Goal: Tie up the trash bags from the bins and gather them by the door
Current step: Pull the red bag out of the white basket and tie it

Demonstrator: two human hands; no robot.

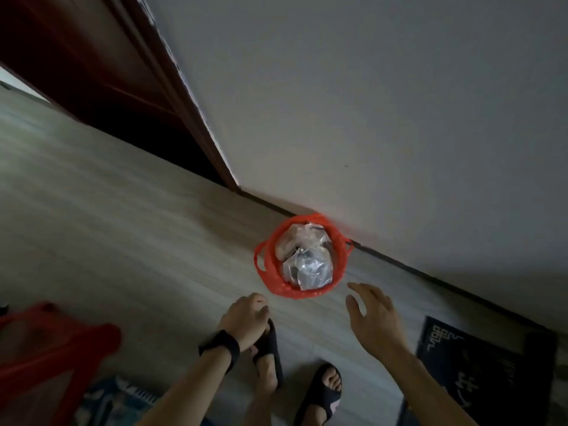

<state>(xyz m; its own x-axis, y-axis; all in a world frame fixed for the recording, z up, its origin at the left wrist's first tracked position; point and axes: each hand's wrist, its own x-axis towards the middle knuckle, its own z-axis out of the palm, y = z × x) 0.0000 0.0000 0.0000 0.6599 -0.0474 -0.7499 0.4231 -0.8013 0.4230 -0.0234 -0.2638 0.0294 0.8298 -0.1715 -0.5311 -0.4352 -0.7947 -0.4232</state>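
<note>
A small bin lined with a red trash bag (267, 273) stands on the floor against the white wall, right of the door frame. The bag's mouth is open and its two handle loops hang out at the sides. Crumpled clear plastic rubbish (304, 259) fills it. My left hand (242, 318), with a black wrist strap, hovers just below and left of the bag, fingers curled with nothing in them. My right hand (373, 315) is spread with fingers apart, just below and right of the bag. Neither hand touches the bag.
A dark red-brown door and frame (129, 81) stand at the upper left, with a dark gap beside it. A red plastic stool (46, 345) is at the lower left. A black doormat (485, 364) lies at the lower right. My feet in black sandals (319, 392) stand below.
</note>
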